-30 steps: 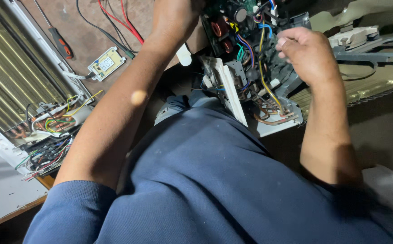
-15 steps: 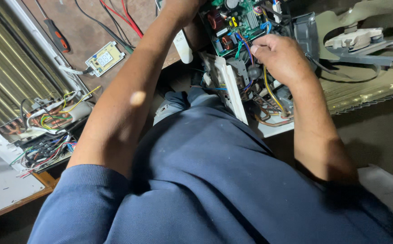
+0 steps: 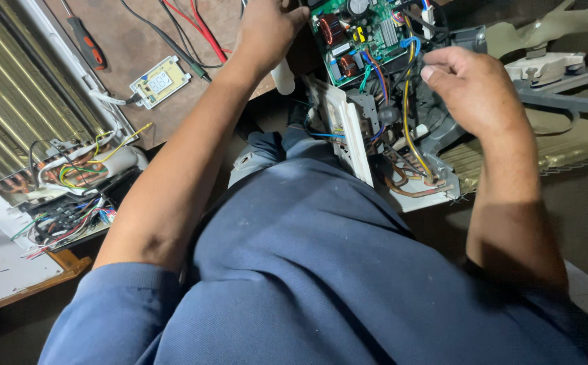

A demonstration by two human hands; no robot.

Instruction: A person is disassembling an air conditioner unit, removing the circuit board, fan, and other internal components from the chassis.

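My left hand [image 3: 267,30] clasps the left edge of the green circuit board [image 3: 358,34], up at twelve o'clock from my lap. My right hand [image 3: 473,91], at two o'clock, pinches the bundle of wires [image 3: 407,101] hanging off it, its grip closed on them. The board looks light and stiff but fragile (coils and capacitors stand proud of it), so I judge the bare edges the safe place to hold. The wires are soft and would tug at their plugs. A screwdriver [image 3: 86,44] lies on the tabletop [image 3: 125,34] at ten o'clock.
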